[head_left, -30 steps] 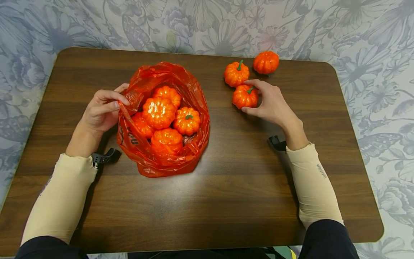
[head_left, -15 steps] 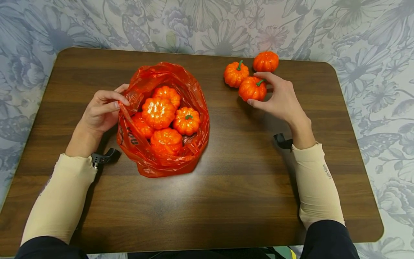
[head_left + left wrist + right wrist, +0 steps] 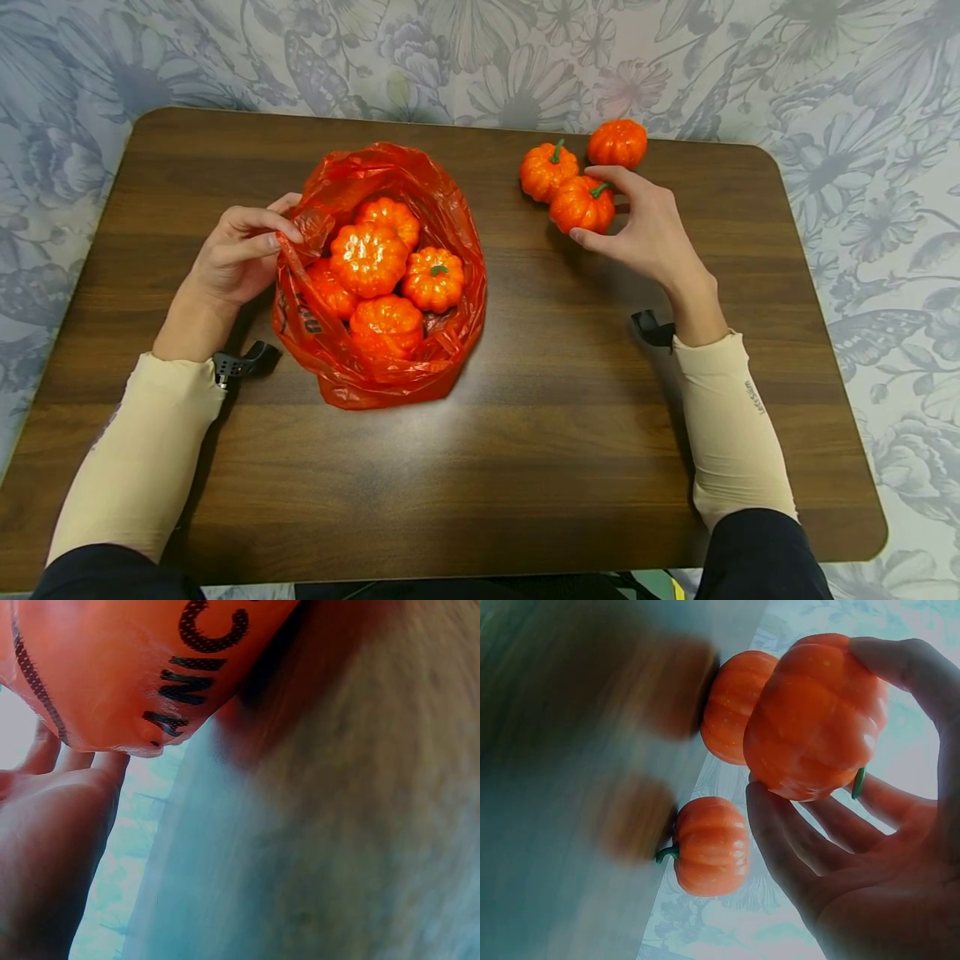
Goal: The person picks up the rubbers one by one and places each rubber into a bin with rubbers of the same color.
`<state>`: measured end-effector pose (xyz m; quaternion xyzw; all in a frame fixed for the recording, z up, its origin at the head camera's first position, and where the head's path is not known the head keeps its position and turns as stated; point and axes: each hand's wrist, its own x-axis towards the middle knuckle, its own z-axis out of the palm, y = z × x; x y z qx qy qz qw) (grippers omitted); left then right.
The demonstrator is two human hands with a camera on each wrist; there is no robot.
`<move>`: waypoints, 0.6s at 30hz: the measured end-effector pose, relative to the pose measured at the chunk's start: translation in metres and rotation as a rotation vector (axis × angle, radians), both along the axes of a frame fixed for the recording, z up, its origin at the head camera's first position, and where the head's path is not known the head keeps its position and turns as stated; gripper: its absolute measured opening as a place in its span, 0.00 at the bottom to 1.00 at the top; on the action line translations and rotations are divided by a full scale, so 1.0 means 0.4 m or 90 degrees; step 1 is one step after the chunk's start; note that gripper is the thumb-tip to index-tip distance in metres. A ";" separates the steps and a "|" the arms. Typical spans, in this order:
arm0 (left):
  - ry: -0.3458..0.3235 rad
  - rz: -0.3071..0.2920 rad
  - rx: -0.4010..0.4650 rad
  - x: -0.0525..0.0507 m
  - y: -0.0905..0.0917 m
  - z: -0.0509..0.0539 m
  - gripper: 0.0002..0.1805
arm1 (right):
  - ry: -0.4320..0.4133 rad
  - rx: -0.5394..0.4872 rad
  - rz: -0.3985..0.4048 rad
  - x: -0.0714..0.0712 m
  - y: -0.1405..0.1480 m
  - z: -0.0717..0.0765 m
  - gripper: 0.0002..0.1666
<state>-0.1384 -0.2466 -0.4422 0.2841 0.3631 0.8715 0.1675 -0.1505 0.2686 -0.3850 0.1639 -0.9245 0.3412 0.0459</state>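
Observation:
My left hand (image 3: 236, 254) pinches the left rim of a red plastic bag (image 3: 457, 333) between thumb and fingers. Inside the open bag lie several small glossy orange pumpkins (image 3: 367, 262). In the left wrist view, the bag (image 3: 127, 675) with black printed letters covers my fingertips. At the back right, my right hand (image 3: 652, 229) grips another small pumpkin (image 3: 581, 206) between thumb and fingertips. The right wrist view shows this pumpkin (image 3: 814, 720) with its green stem toward the palm. Two more pumpkins are close beyond it, one with its stem up (image 3: 547, 172) and one at the table's edge (image 3: 617, 143).
A brown wooden table (image 3: 525, 467) stands against a wall with floral wallpaper (image 3: 517, 75). Black wrist straps (image 3: 247, 361) are worn at both wrists. The table's back edge runs just behind the loose pumpkins.
My right hand has shifted right and slightly back with the pumpkin, then a touch left again. The left hand and the bag have stayed in place.

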 end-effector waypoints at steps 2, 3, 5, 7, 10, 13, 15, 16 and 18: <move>-0.002 0.000 -0.003 -0.001 0.001 0.001 0.16 | -0.001 -0.004 -0.001 0.000 -0.002 0.000 0.40; -0.002 0.000 -0.003 -0.001 0.002 0.002 0.16 | -0.001 -0.005 -0.001 0.000 -0.003 0.000 0.40; -0.002 -0.002 0.000 -0.001 0.003 0.002 0.16 | -0.001 -0.007 -0.003 0.000 -0.006 0.001 0.40; -0.003 -0.003 0.004 -0.002 0.004 0.001 0.16 | 0.000 -0.010 -0.006 -0.001 -0.012 0.005 0.40; 0.000 -0.002 0.004 -0.002 0.004 0.000 0.16 | 0.004 -0.018 -0.007 -0.005 -0.027 0.012 0.39; 0.000 0.000 0.000 0.001 0.003 -0.001 0.16 | 0.008 -0.025 0.003 -0.009 -0.045 0.018 0.39; 0.001 0.000 -0.001 0.001 0.003 -0.002 0.16 | 0.010 -0.026 0.012 -0.009 -0.056 0.019 0.40; 0.001 -0.002 -0.001 0.001 0.003 -0.002 0.16 | 0.009 -0.029 0.016 -0.009 -0.061 0.018 0.40; 0.002 -0.004 -0.001 0.001 0.004 0.000 0.16 | 0.006 -0.036 0.022 -0.008 -0.071 0.018 0.40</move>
